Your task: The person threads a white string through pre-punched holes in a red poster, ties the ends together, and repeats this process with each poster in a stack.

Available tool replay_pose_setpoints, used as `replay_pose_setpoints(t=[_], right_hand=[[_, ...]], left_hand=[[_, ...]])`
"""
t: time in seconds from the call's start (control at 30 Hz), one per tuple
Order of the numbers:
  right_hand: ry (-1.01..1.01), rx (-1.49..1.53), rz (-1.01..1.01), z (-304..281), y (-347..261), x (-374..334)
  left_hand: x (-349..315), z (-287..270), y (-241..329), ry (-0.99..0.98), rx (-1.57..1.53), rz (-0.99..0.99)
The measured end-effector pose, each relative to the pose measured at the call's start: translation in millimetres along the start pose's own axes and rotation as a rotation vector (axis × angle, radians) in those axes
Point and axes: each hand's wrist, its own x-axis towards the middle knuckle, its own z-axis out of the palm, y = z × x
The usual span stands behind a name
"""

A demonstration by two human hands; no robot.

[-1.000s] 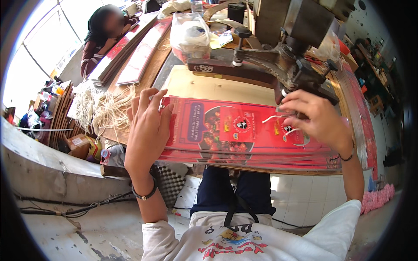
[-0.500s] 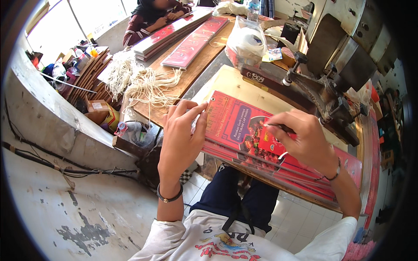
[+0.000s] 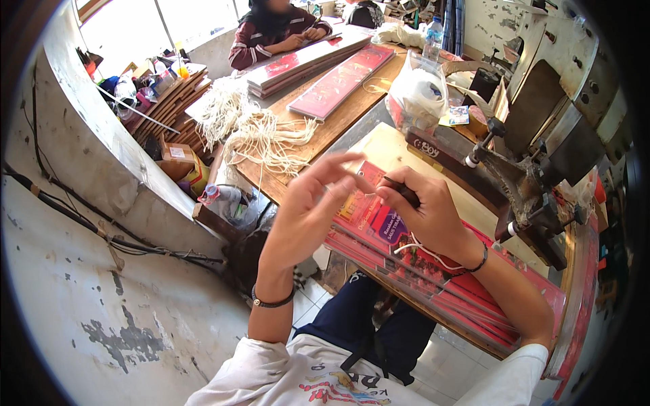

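Note:
My right hand [image 3: 433,213] is closed around a slim dark-handled tool [image 3: 403,192], whose tip I cannot make out. A white cord [image 3: 425,247] trails from below that hand toward the wrist. My left hand [image 3: 308,210] hovers just left of it, fingers apart and smeared by motion, close to the right fingertips. I cannot make out anything in it. Under both hands lies a stack of long red printed boards [image 3: 379,233] with a purple label and food pictures, its sheets slightly fanned at the near edge. My hands hide part of the top board.
A black metal machine [image 3: 521,183] with knobs stands at the right. Bundles of white cord [image 3: 271,142] lie on the wooden table [image 3: 342,132]. More red boards [image 3: 342,81] sit farther back, beside a co-worker [image 3: 277,37]. A white plastic bag [image 3: 416,95] stands behind the machine's bar.
My left hand has left the board's corner and risen toward my right hand. The right hand has moved left and up with the dark-handled tool. The view has shifted slightly.

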Motion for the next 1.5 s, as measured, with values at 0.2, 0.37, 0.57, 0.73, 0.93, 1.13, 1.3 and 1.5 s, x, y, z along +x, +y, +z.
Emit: replay_pose_setpoints(t=[0.2,0.37,0.57,0.73,0.93,1.13,1.3,1.5], right_hand=[[-0.003,0.064,0.041,2.4,2.5,1.1],[-0.023,0.055,0.045,0.3,-2.4,1.4],[0.017,0.048,0.105,-0.8,0.6,-0.5],[0.024,0.057,0.111,-1.0,-3.1,0.0],[0.032,0.055,0.123,0.6,-2.3,0.0],[0.057,0.059,0.1,0.6,0.8,-1.0],[0.082,0.059,0.105,-0.3,0.8,0.2],[0.111,0.068,0.084,0.4,-2.2,-1.7]], left_hand=[[10.8,-2.5,-26.1,0.087,0.622,0.044],[27.1,-5.3,-32.7,0.016,0.66,0.02],[49.4,-16.2,-36.3,-0.078,0.49,-0.014],[59.2,-20.5,-40.5,-0.109,0.499,-0.036],[60.0,-21.3,-38.6,-0.091,0.717,0.101],[58.6,-14.6,-28.4,-0.052,0.883,0.218],[66.9,-12.4,-32.9,-0.024,0.931,0.374],[77.5,-6.1,-9.4,-0.145,0.76,-0.104]])
